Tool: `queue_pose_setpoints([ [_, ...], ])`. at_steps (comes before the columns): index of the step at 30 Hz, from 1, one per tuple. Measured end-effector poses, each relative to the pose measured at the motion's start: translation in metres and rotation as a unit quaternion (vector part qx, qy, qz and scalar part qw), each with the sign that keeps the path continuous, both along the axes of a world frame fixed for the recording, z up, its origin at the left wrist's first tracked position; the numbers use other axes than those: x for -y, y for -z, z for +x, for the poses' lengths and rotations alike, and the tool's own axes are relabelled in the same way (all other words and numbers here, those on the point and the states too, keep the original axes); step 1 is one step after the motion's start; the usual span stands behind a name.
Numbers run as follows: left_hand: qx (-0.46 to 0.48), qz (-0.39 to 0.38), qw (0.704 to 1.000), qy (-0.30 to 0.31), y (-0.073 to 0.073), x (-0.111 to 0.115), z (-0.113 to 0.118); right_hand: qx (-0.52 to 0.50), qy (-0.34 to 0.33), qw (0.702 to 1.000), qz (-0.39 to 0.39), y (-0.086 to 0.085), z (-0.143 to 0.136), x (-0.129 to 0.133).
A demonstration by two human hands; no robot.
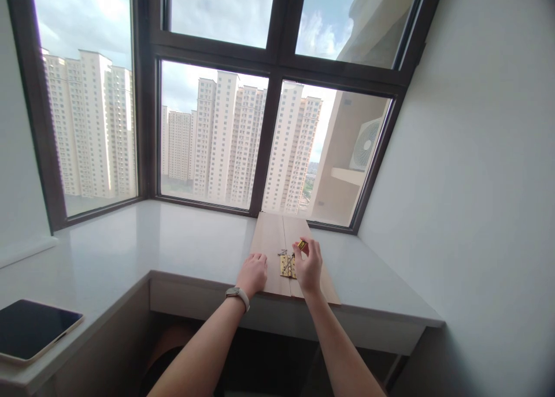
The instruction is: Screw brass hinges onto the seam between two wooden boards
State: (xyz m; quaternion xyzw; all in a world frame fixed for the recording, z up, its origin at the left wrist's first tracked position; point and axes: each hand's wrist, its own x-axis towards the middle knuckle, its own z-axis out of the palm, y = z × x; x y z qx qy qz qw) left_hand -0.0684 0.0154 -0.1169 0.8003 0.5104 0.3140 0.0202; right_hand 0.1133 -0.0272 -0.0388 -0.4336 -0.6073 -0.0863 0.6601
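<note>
A person worked with both hands at a white tabletop (195, 247) beneath a dark-framed window (269, 67), where two wooden boards (266, 232) lay side by side with a thin seam between them. The right hand (309, 265) had its fingers clamped on a yellow-handled screwdriver (303, 245), its thin shaft slanting down over a brass hinge (285, 264) that lay across the seam; whether the tip touched metal could not be told. Small screws (282, 252) lay just beyond the hinge. The left hand (252, 273), a pale-banded watch (237, 293) at its wrist, rested on the left board's edge, fingers together, though their grip could not be made out. A dark-screened tablet (37, 329) lay well apart at left, and pale high-rise towers (225, 137) stood outside
</note>
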Motion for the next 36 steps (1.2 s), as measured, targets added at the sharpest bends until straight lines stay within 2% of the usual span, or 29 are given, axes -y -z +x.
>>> queue_pose_setpoints([
  [12,-0.004,-0.006,1.0,-0.006,-0.003,0.0033,-0.0006,-0.021,-0.004,0.999,-0.04,0.0005,-0.0055,0.0004],
  [21,-0.005,-0.011,1.0,-0.007,-0.0059,0.0055,-0.0003,0.013,0.056,0.998,-0.015,0.0004,-0.0008,0.0018],
  [30,-0.01,-0.016,1.0,-0.009,-0.0068,0.0061,0.0002,0.011,-0.019,0.999,-0.032,0.0024,-0.0033,0.0006],
  [36,-0.006,-0.021,1.0,-0.01,-0.0076,0.0062,0.0001,0.045,0.032,0.998,-0.013,0.0015,-0.0019,0.0031],
])
